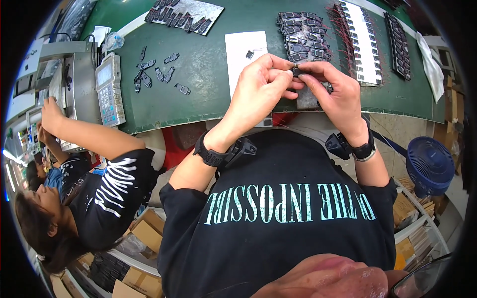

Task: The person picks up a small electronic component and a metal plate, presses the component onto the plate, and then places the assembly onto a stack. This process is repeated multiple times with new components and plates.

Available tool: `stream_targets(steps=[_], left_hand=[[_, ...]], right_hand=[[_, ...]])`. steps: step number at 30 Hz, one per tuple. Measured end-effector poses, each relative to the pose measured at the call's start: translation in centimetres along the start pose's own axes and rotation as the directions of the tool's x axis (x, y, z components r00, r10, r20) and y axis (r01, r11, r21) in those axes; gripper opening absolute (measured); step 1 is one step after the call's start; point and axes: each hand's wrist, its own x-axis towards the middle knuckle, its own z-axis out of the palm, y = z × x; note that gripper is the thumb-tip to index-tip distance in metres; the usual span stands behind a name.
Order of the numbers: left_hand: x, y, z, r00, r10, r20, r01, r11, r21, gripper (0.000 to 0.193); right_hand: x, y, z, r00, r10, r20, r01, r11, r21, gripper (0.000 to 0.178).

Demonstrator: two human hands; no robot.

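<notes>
Over the near edge of the green table, my left hand (259,84) and my right hand (342,92) meet. Their fingertips are pinched around a small black part (297,72), mostly covered by the fingers; it looks like the small framed black modules on the table. Just beyond my left hand, a white sheet of paper (239,52) carries one small dark square piece (249,53) with a thin wire. Several black modules (303,37) lie in packed rows beyond my fingers. To their right, a white strip (358,37) bears rows of small dark pieces with red wires.
Loose black modules (170,74) are scattered at left, with more on a board (206,11) behind. A keypad machine (108,87) stands at the table's left end, where a co-worker's arm (99,133) reaches. At right are another row of modules (397,47), a white cloth (430,67) and a blue fan (430,164).
</notes>
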Motion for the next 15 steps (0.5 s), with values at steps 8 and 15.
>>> stream_targets(steps=[8, 15], left_hand=[[0.00, 0.01, 0.26, 1.000, -0.021, -0.013, 0.021, 0.999, -0.028, 0.024], [0.00, -0.55, -0.10, 1.000, -0.019, -0.009, 0.019, 0.999, -0.038, 0.022]], right_hand=[[-0.48, 0.32, 0.48, 0.999, -0.035, -0.039, 0.032, 0.998, -0.063, 0.020], [-0.43, 0.20, 0.73, 0.997, -0.060, -0.043, 0.056, 0.995, -0.081, 0.019]])
